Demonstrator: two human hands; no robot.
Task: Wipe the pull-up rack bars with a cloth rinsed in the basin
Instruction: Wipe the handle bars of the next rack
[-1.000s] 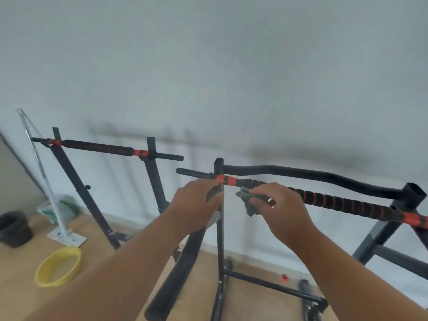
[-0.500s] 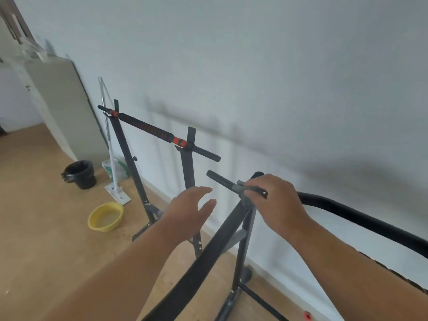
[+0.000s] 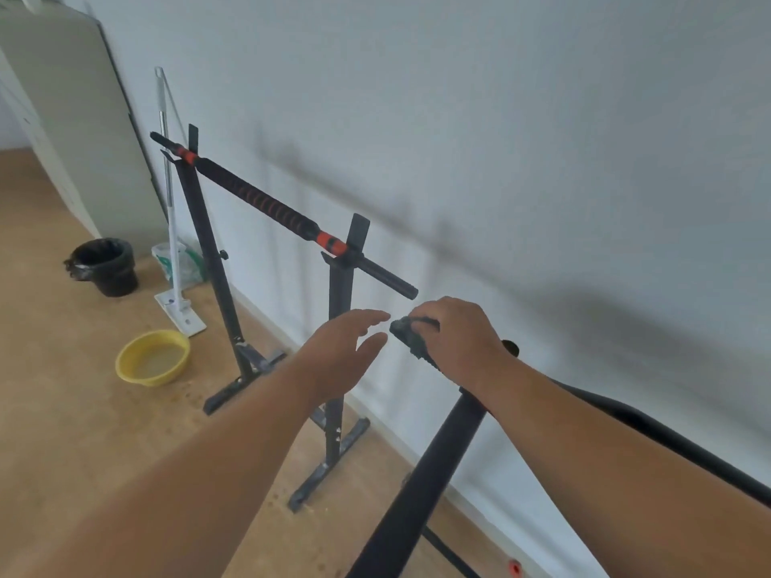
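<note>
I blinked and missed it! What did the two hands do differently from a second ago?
The left hand let go of the near bar and now hovers open beside it. The right hand slid the dark cloth along to the bar's end. The right hand still grips the cloth; the yellow basin remains on the floor.

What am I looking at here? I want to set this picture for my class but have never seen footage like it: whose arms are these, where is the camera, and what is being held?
The camera sits on a person's head, looking forward and down, so the two bare arms are the wearer's own. The right hand grips a dark cloth over the end of a black bar. The left hand is open, holding nothing, just beside the cloth. A second rack stands by the wall. On the wooden floor lie a yellow basin, a black bin and a white mop leaning against the wall.
</note>
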